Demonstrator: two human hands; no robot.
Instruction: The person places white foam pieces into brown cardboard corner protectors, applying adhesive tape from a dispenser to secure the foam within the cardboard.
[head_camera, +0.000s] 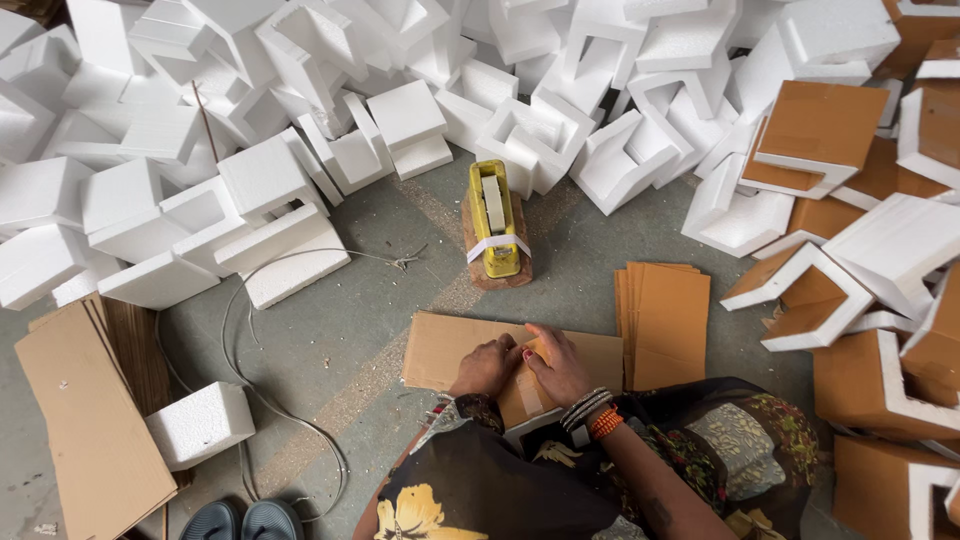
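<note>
Both my hands press on a small cardboard-covered foam piece (524, 392) in my lap, just above a flat brown cardboard sheet (440, 348) lying on the floor. My left hand (486, 366) rests on the piece's left side with fingers curled over it. My right hand (556, 366) holds its right side, bangles on the wrist. A yellow tool with a white strap (494, 222) stands on a brown block on the floor ahead of me.
White foam corner blocks (300, 120) are heaped across the back and left. Foam pieces faced with brown cardboard (850, 270) pile up on the right. A cardboard stack (665, 320) lies at right, more sheets (85, 420) at left, with a cable (235, 340) and sandals (242, 520).
</note>
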